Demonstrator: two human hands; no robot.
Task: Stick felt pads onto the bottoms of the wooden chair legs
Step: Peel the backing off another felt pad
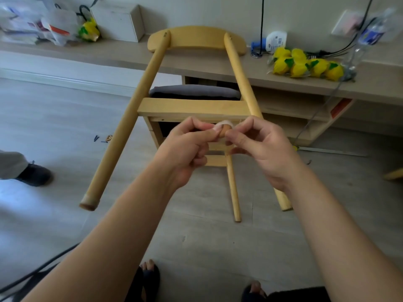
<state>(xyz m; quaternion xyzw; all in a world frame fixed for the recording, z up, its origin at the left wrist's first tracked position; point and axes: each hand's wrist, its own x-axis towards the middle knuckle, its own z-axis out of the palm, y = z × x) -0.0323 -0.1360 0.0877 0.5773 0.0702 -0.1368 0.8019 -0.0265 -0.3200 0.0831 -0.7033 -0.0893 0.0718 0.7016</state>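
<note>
I have both hands up in front of the tipped chair, which leans with its backrest against the low shelf and its legs pointing back toward me. My left hand and right hand meet at a small brown felt pad, each pinching it between thumb and fingertips; a pale backing sheet curls up behind it, so I judge I am peeling the pad free and not yet sticking it. The pad sits in the air between my hands, just in front of the seat frame and touching no leg. The left rear leg ends in a lighter cap-like tip near me; I cannot tell whether that is a pad already on. The thin front leg and the right rear leg show bare-looking ends. Next I would need to get the backing fully off without touching the glue side, then centre the pad on a leg end and press hard. A spray bottle and a water bottle on the shelf carry labels, but the print is too blurred to read.
</note>
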